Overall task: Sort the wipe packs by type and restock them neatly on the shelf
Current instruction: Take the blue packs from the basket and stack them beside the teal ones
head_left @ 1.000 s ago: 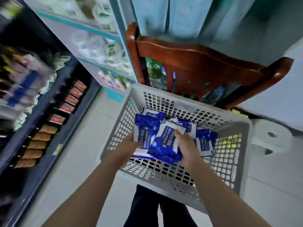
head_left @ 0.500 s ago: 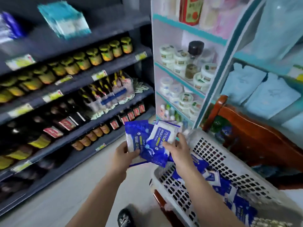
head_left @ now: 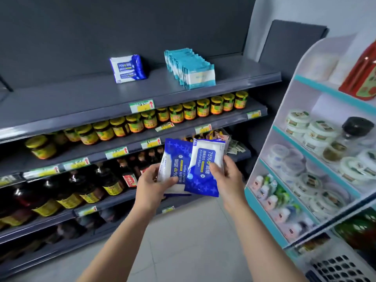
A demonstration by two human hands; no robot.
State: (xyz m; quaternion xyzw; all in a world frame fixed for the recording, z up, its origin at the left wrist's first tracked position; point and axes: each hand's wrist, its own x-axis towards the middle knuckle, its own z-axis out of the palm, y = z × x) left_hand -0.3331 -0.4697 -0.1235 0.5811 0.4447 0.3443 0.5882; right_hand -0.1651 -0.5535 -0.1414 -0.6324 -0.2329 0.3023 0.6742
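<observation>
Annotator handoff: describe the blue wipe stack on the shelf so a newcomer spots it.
On the dark grey rack, look at the top shelf. Two groups of packs sit there; the blue wipe stack is the left one. Dark blue wrappers with white labels separate it from the pale teal row.

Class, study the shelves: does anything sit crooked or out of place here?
One price label lies tilted in front of the jars, not along the shelf edge like the others. Nothing else stands out.

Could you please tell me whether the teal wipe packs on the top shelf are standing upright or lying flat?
Upright: the teal wipe packs stand on edge, one behind another, on the top shelf.
</observation>
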